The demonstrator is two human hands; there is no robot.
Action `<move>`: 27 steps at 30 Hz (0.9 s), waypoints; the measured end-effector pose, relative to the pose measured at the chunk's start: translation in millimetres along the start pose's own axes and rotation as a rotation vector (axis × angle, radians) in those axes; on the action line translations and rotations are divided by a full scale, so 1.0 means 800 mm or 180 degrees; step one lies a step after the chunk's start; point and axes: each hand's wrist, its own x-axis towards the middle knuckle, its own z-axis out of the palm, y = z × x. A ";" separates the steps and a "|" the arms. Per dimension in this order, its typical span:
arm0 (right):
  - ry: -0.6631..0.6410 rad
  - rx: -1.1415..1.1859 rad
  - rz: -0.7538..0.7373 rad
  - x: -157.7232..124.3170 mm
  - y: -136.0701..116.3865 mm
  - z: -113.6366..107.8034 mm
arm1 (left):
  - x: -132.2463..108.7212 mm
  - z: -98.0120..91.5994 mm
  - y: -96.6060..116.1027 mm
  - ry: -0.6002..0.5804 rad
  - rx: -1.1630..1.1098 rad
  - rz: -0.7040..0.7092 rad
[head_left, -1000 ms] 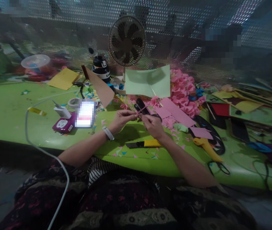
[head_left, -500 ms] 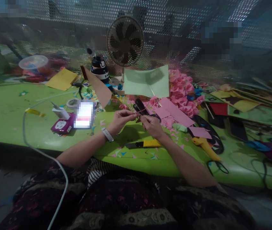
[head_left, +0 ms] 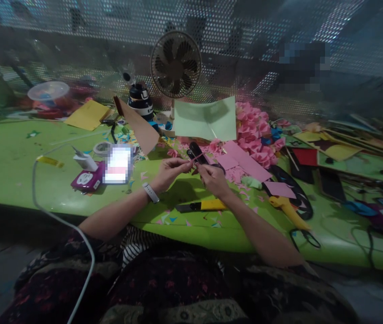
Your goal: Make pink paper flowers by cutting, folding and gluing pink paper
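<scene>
The pink strip (head_left: pixel 198 156) is at the fingertips of both hands, over the middle of the green table (head_left: pixel 43 180). Its long axis slants from the near left to the far right, so its free length lies beyond the fingers and passes in front of a dark tool (head_left: pixel 195 148). The near end is at the left hand (head_left: pixel 171 172), whose thumb and forefinger press together on it; the right hand (head_left: pixel 214 177) is just beside, close to the same end. The right fingers are curled in, but the view is dim and small there, and I cannot tell whether they also clamp the strip. It looks narrow, thin and almost straight, probably paper, like the pink sheet (head_left: pixel 245 161) to its right. Nearer than both hands lies a yellow-handled cutter (head_left: pixel 211 205), its blade pointing left; pink paper flowers (head_left: pixel 254 121) are heaped at the far right.
</scene>
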 end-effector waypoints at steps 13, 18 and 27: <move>-0.0327 0.0006 0.0009 0.001 -0.005 -0.003 | 0.000 0.001 0.000 0.0067 0.0167 0.0198; -0.0530 0.0099 0.0166 0.002 0.001 -0.005 | 0.001 0.001 -0.004 0.0038 0.0011 0.0122; -0.0825 0.0095 0.0490 0.003 0.002 -0.008 | 0.002 0.000 -0.004 -0.0076 -0.0053 0.0027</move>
